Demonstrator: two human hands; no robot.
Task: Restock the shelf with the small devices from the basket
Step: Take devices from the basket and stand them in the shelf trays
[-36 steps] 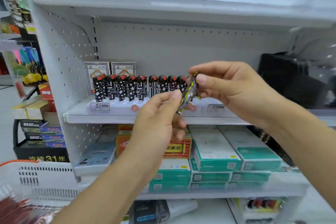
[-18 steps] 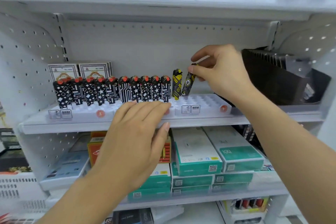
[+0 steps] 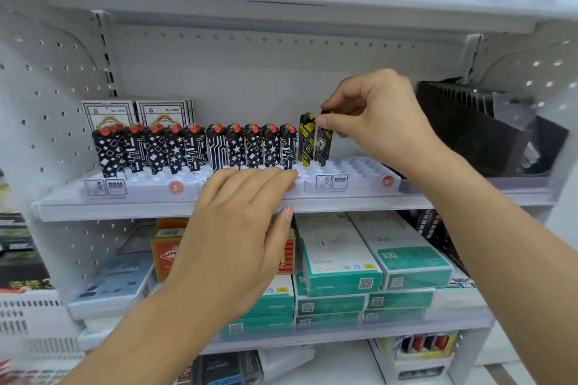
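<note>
A grey-and-yellow device [image 3: 323, 145] was pinched at its top by the right hand [image 3: 380, 116], thumb and fingers clamped on it. It was held upright in the white slotted tray [image 3: 353, 178], near the shelf's [image 3: 140, 211] front edge, just beside a yellow-and-black device [image 3: 306, 141]. The left hand [image 3: 240, 228] was laid flat, fingers straight, on the tray's front edge.

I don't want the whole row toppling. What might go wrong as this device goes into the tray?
1. The right hand pinches the grey device only by its top, so it may tilt and knock the yellow device standing right beside it.
2. The upright black-and-white devices stand packed together; one bump may domino them.
3. The left hand rests on the white slotted tray, which may shift if pushed.
</note>
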